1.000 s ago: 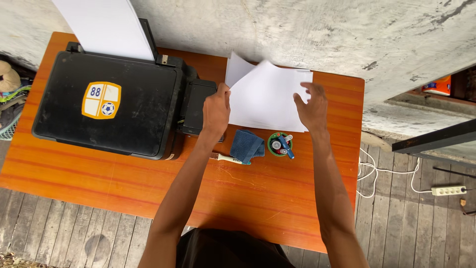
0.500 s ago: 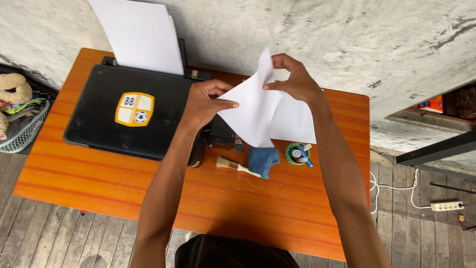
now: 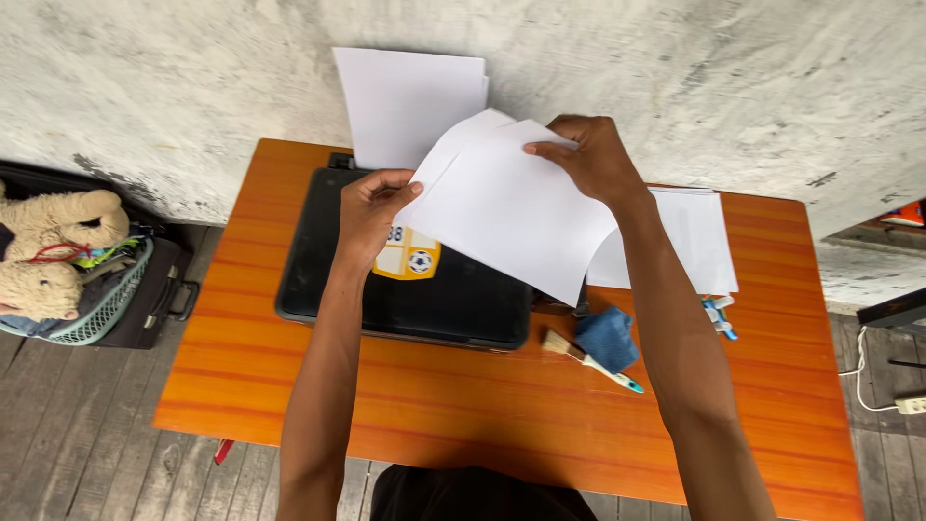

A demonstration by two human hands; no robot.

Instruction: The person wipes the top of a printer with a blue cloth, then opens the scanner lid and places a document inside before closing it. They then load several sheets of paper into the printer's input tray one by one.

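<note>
Fingers of the left hand (image 3: pixel 371 207) pinch the left corner of loose white paper sheets (image 3: pixel 511 207), while the right hand (image 3: pixel 593 159) grips their top edge, holding them tilted above a black flat-lidded printer (image 3: pixel 328 280) at frame centre. At least two smooth, slightly curled sheets overlap in the grip. More white paper stands upright in the printer's rear feed (image 3: pixel 405 101); another flat stack (image 3: pixel 699 236) lies to the right on the glossy orange wood-grain table (image 3: pixel 482 405). One small brush (image 3: pixel 588 359) and one folded blue cloth (image 3: pixel 610 336) sit just right of the printer. The table's near edge lies bare.
</note>
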